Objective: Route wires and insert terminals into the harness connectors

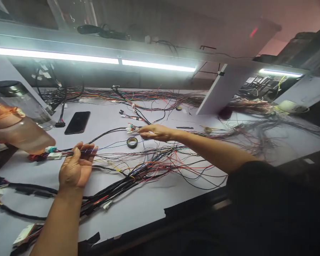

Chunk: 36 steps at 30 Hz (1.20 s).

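My left hand [76, 165], palm up, has its thumb pressed on thin wires beside a white connector [54, 155] at the left. Blue and dark wires run from it to the right across the white table [144, 202]. Out over the middle, my right hand [156, 132] has its fingers closed at a cluster of small white connectors [132, 129]; which piece they pinch is too small to tell. Just below that cluster lies a roll of black tape [132, 142]. A thick bundle of black and red wires [133, 176] crosses the table nearer to me.
A pinkish bottle [24, 133] and a clear jar [33, 103] are at the left, near a black phone [77, 123]. More wires [101, 94] line the back. An upright white panel [213, 89] stands right of centre, under a shelf with lit tubes.
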Motion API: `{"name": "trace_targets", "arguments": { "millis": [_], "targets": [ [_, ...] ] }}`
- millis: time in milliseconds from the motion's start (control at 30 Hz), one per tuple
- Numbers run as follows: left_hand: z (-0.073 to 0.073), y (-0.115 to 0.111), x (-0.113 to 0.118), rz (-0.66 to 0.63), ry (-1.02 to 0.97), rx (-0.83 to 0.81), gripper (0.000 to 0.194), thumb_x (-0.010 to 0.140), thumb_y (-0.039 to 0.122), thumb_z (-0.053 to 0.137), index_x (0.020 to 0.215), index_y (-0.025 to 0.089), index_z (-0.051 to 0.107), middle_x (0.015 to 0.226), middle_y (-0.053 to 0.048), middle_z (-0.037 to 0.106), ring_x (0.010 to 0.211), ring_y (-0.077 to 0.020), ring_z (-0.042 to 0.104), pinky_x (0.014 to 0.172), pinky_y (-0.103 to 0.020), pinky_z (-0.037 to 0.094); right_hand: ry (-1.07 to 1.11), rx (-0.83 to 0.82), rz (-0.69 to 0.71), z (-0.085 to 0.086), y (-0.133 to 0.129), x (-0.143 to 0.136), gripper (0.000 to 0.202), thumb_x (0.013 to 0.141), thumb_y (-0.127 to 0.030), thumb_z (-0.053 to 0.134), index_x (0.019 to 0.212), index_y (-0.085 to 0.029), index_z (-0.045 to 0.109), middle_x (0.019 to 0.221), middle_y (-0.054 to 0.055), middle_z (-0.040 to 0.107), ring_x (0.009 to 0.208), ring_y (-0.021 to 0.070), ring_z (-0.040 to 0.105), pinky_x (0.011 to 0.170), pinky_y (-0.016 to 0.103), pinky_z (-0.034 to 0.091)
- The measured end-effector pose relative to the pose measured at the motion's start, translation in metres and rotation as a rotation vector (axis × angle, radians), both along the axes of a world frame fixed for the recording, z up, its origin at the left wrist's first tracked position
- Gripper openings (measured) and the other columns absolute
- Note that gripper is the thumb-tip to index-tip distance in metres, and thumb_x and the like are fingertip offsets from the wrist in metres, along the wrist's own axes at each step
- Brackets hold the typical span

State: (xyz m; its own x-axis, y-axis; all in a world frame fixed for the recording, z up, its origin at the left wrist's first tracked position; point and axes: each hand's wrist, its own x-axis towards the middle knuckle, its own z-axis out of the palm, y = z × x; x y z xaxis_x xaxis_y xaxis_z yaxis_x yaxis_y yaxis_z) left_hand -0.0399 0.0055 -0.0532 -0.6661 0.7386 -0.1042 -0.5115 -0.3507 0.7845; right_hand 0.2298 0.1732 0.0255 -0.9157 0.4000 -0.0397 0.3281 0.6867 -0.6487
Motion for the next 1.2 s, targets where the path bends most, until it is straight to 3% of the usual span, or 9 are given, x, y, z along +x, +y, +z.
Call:
{"name": "trace_targets", "arguments": {
  "millis": [100, 200, 333, 533, 667, 833, 1200],
  "targets": [
    [0.001, 0.000, -0.002, 0.011, 0.016, 0.010, 0.016, 0.087, 0.015, 0.053, 0.091, 0.020, 0.068, 0.085, -0.001, 0.067, 0.087, -0.0153, 0.065, 0.085, -0.035, 0.057, -0.022, 0.111, -0.007, -0.015, 0.004, 0.047, 0.048, 0.089, -0.045, 0.061, 0.129, -0.020, 0.053, 0.127, 0.009, 0.057, 0.111, 0.0192, 0.054, 0.091, 0.029, 0.042],
    [0.004, 0.000, -0.004, 0.051, 0.016, -0.028, 0.019, 0.087, 0.011, 0.052, 0.089, 0.022, 0.067, 0.083, 0.001, 0.066, 0.084, -0.0137, 0.065, 0.082, -0.034, 0.059, -0.095, 0.279, -0.069, -0.031, 0.006, 0.073, 0.029, 0.097, -0.037, 0.050, 0.115, -0.017, 0.061, 0.110, 0.007, 0.064, 0.095, 0.0146, 0.058, 0.079, 0.024, 0.043],
    [0.014, 0.003, 0.002, 0.031, 0.028, -0.116, 0.020, 0.089, 0.013, 0.049, 0.084, 0.021, 0.066, 0.079, 0.000, 0.066, 0.084, -0.0131, 0.064, 0.079, -0.032, 0.060, -0.147, 0.375, -0.156, -0.038, 0.012, 0.101, 0.037, 0.101, -0.040, 0.039, 0.091, -0.016, 0.066, 0.082, 0.003, 0.065, 0.072, 0.0119, 0.055, 0.064, 0.023, 0.036],
    [0.020, 0.017, 0.027, -0.045, 0.143, -0.310, 0.016, 0.088, 0.009, 0.048, 0.082, 0.015, 0.063, 0.075, -0.002, 0.064, 0.080, -0.0160, 0.065, 0.075, -0.032, 0.059, -0.228, 0.488, -0.232, -0.049, 0.013, 0.143, 0.027, 0.099, -0.036, 0.043, 0.099, -0.023, 0.067, 0.090, 0.003, 0.066, 0.073, 0.0139, 0.056, 0.058, 0.023, 0.025],
    [0.008, 0.022, 0.036, 0.051, 0.164, -0.421, 0.017, 0.086, 0.005, 0.047, 0.078, 0.014, 0.059, 0.070, -0.001, 0.062, 0.072, -0.0145, 0.064, 0.069, -0.029, 0.058, -0.271, 0.537, -0.233, -0.070, 0.005, 0.150, 0.024, 0.098, -0.036, 0.046, 0.109, -0.026, 0.065, 0.094, 0.005, 0.066, 0.071, 0.0141, 0.055, 0.055, 0.025, 0.018],
    [-0.004, 0.016, 0.039, 0.124, 0.161, -0.482, 0.018, 0.084, 0.000, 0.046, 0.077, 0.013, 0.057, 0.070, -0.002, 0.061, 0.067, -0.0145, 0.064, 0.059, -0.026, 0.058, -0.237, 0.653, -0.242, -0.091, 0.002, 0.151, 0.029, 0.100, -0.042, 0.043, 0.117, -0.029, 0.062, 0.095, 0.004, 0.067, 0.068, 0.0126, 0.054, 0.054, 0.025, 0.017],
    [0.010, 0.010, 0.034, 0.082, 0.083, -0.539, 0.018, 0.086, -0.001, 0.045, 0.079, 0.012, 0.056, 0.083, -0.004, 0.063, 0.079, -0.0122, 0.065, 0.070, -0.023, 0.059, -0.259, 0.713, -0.263, -0.092, 0.004, 0.158, 0.031, 0.100, -0.040, 0.042, 0.123, -0.028, 0.059, 0.101, 0.005, 0.065, 0.077, 0.0156, 0.057, 0.056, 0.025, 0.023]
  ]
}}
